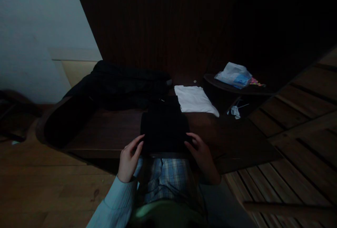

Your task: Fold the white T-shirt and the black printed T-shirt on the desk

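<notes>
A folded black garment (165, 129) lies on the dark wooden desk (113, 129), straight in front of me. My left hand (130, 157) is at its left edge, thumb and forefinger close together on the fabric. At the right edge, my right hand (201, 154) takes the cloth in a similar pinch. The dim light hides the exact fingertip contact and the garment's folds. Just behind and to the right lies a folded white garment (196, 99). A heap of black clothing (123, 84) rests along the back left.
On a small curved shelf (210, 78) at the right lies a white and blue plastic package (234, 75). Beneath it sits a crumpled pale scrap (235, 112). A dark wooden panel (163, 27) rises behind. Wooden slats (292, 150) stretch along the right side.
</notes>
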{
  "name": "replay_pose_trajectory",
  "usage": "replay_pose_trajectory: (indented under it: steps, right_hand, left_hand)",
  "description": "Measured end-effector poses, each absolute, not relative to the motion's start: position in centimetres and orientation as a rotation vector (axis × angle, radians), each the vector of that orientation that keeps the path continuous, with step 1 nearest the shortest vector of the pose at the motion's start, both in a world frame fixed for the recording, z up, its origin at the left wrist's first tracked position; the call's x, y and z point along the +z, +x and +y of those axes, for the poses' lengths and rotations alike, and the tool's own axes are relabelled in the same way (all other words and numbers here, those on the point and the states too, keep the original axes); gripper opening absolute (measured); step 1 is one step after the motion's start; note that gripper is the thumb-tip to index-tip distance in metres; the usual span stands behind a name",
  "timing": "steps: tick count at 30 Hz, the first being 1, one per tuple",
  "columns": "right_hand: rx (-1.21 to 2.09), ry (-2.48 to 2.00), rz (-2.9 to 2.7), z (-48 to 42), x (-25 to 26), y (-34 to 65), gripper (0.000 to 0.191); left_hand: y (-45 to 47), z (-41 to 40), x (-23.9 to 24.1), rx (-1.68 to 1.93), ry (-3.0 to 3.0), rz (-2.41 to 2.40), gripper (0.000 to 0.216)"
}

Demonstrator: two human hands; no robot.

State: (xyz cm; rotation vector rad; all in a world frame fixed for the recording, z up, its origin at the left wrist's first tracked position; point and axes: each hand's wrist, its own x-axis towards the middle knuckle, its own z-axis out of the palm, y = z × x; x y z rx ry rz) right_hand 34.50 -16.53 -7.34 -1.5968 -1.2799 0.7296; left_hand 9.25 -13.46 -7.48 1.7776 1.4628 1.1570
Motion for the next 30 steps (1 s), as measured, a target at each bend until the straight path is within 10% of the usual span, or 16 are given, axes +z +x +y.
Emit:
replay_pose_trajectory:
  steps: [30]
  right_hand:
    - [0.628,-1.559,-1.518,-18.3,-7.6,35.3,0.019]
  left_hand:
    - [7.5,-14.0,-7.9,1.206,1.910,1.433,0.024]
